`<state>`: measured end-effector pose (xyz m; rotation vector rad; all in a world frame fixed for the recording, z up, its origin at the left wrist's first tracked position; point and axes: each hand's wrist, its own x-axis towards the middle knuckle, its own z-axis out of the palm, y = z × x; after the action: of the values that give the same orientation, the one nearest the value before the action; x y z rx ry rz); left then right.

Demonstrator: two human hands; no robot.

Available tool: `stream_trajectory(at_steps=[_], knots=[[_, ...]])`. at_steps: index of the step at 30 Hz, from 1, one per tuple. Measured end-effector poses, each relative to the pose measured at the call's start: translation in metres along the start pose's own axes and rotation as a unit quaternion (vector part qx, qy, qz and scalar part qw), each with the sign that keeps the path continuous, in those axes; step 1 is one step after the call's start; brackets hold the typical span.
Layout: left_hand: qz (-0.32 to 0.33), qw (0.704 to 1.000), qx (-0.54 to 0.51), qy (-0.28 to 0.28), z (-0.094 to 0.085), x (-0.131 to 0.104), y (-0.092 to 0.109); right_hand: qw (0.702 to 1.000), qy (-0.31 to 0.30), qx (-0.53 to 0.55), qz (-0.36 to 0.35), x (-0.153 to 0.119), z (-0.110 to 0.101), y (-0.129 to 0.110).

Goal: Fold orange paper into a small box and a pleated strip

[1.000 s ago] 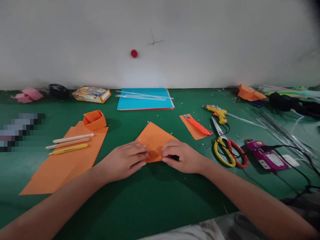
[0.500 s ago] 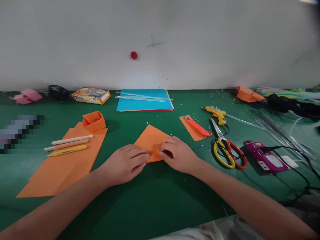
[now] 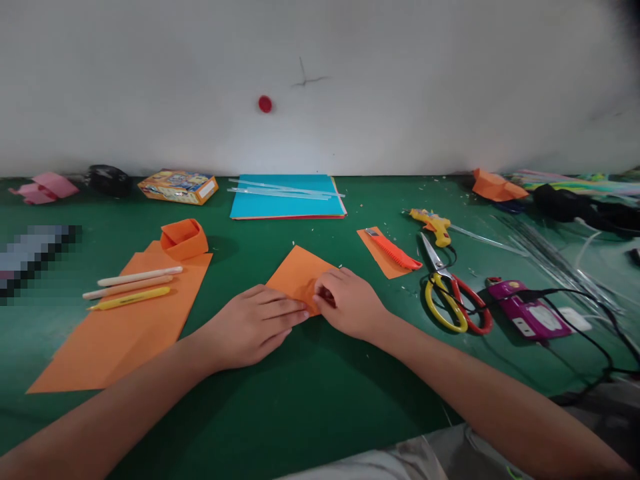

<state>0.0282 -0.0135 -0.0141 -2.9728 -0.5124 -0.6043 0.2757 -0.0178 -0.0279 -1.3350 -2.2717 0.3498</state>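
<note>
A folded orange paper lies on the green table, one corner pointing away from me. My left hand rests on its lower left edge, fingers stretched and pressing it down. On the right side, my right hand has its fingers curled, thumb and fingertips closed on the paper's lower edge. The fingers hide part of that edge. To the left are larger orange sheets bearing pens and a folded orange paper piece.
Blue sheets with clear sticks lie at the back. On the right are an orange cutter, scissors, a yellow glue gun and a purple power strip with black cables. A small box stands back left.
My left hand has slid slightly right, its fingers now flatter along the paper's lower edge. My right hand has shifted slightly left. The whole view has moved a little.
</note>
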Motion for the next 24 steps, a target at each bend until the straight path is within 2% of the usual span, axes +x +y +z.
stream_trajectory(at_steps=[15, 24], knots=[[-0.029, 0.998, -0.021, -0.049, 0.001, 0.001, 0.000, 1.000, -0.013, 0.001, 0.007, 0.002, -0.002, 0.002], [-0.052, 0.989, -0.049, -0.131, -0.012, 0.002, 0.002, 1.000, -0.017, 0.003, 0.010, 0.003, -0.001, 0.002]])
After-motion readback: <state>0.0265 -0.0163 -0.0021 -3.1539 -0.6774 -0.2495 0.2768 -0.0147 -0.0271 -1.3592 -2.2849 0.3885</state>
